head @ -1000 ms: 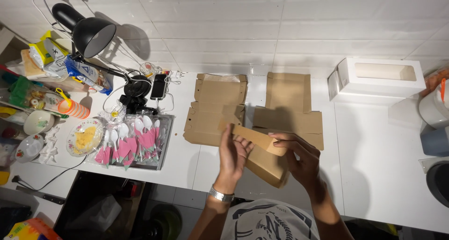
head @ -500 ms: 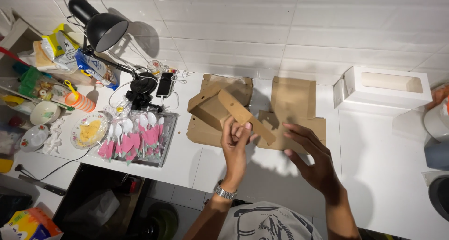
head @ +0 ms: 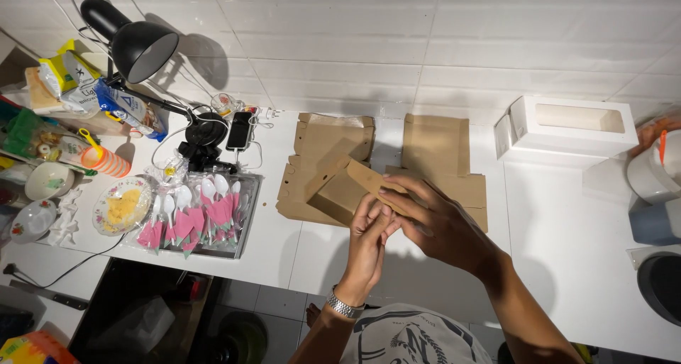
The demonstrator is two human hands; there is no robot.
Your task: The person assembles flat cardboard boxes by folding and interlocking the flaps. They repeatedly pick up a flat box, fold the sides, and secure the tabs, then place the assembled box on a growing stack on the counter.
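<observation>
At table centre, your left hand (head: 369,236) and right hand (head: 433,218) both grip the half-folded brown cardboard box (head: 340,190), fingers closed on its flap; the box extends toward ten o'clock from them.

You had one camera only, worn on your head, and it looked steeply down onto the white table (head: 567,265) and toward the tiled wall (head: 440,45) behind it. It sat close above your left hand (head: 369,240) and right hand (head: 440,222), mid-frame.
</observation>
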